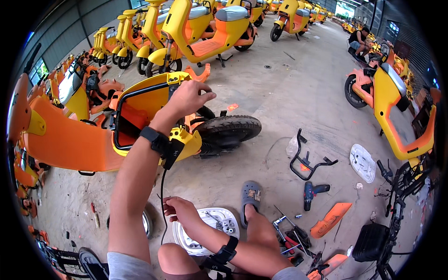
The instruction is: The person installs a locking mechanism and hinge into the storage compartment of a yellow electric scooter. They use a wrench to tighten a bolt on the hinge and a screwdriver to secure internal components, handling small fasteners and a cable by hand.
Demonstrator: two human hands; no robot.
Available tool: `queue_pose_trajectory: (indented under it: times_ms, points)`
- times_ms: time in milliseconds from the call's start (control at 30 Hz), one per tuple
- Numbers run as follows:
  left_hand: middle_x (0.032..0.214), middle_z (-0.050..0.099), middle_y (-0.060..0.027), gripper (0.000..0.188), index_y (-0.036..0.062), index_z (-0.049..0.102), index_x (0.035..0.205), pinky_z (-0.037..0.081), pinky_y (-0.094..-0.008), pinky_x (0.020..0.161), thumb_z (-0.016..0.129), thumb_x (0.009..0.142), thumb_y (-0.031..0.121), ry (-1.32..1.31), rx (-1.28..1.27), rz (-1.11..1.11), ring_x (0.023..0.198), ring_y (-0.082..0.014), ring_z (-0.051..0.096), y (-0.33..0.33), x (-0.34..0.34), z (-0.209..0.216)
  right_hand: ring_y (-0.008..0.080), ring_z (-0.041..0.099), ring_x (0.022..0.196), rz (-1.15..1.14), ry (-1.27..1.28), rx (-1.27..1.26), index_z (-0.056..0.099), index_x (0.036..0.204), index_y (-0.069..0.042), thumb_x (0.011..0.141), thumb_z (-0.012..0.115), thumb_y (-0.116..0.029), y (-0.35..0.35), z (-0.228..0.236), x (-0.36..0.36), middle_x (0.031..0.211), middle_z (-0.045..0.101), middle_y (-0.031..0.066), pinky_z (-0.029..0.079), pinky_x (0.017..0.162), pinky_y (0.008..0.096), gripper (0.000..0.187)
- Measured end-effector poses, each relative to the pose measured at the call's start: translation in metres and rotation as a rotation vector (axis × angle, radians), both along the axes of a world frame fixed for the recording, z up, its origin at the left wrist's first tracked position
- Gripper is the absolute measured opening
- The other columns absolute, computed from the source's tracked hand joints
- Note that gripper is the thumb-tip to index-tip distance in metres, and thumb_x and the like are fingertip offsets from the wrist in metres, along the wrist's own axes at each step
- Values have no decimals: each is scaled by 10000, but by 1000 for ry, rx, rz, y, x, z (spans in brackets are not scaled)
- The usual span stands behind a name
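A yellow and orange scooter point(70, 147) lies tipped in front of me, its seat opening bare and its rear wheel point(228, 129) pointing right. My left hand point(190, 98) is over the scooter's rear end, fingers curled together; whatever they may hold is hidden. Lower down, my right hand point(181, 211) hovers above a white tray-like shell point(181, 237) holding small metal parts. Its fingers are bent but apart, with nothing visible between them. A black cable point(162, 191) hangs beside those fingertips; whether they touch it I cannot tell. Both wrists wear black strapped devices.
On the floor to the right are a black tubular rack point(298, 168), a cordless drill point(309, 195), an orange panel point(330, 219), scattered hand tools point(294, 238) and a white oval shell point(362, 163). Another scooter point(392, 116) stands beyond. A person point(360, 44) sits far right.
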State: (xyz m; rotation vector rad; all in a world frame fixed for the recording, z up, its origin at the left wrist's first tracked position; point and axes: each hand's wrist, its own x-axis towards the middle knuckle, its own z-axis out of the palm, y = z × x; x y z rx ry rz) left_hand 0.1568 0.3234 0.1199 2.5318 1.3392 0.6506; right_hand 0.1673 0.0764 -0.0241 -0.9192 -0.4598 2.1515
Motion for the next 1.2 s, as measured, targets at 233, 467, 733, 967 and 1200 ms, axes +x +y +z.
queue_pose_trajectory:
  times_ms: [233, 467, 733, 967, 1200]
  points:
    - [753, 667, -207, 361, -54, 686, 963, 495, -376, 673, 671, 842, 286, -173, 122, 177, 695, -303, 651, 37, -30, 1, 90, 572, 781, -27, -12, 24, 650, 1077, -55, 924, 477, -193, 6, -1, 7, 920, 645, 2, 446, 682, 261, 269]
    - [710, 653, -147, 367, -65, 669, 887, 466, -344, 604, 660, 858, 300, -206, 259, 398, 629, -220, 612, 59, -105, -15, 70, 566, 734, -66, 26, 41, 653, 1038, -66, 914, 506, -203, 6, 3, 9, 867, 650, -10, 448, 614, 237, 235]
    - [495, 362, 48, 281, 77, 443, 776, 219, -235, 333, 585, 959, 237, -618, -222, 454, 343, -66, 321, -12, -175, -39, 78, 581, 725, -47, 39, 28, 659, 1032, -61, 907, 533, -195, 1, 6, 2, 859, 656, 4, 454, 615, 235, 222]
    - [672, 566, -191, 311, -31, 554, 844, 426, -385, 586, 573, 949, 261, -161, 127, 502, 606, -333, 545, -80, -173, -48, 88, 576, 762, -10, 13, 38, 653, 1046, -81, 934, 477, -180, -4, 4, -3, 889, 656, 2, 437, 681, 250, 231]
    - [742, 618, -242, 188, 21, 463, 1033, 455, -491, 585, 521, 966, 188, -58, 195, 391, 697, -443, 608, -146, -148, -51, 78, 565, 720, -83, -14, 66, 650, 991, -64, 917, 519, -187, -6, 7, -8, 835, 647, 4, 441, 610, 239, 194]
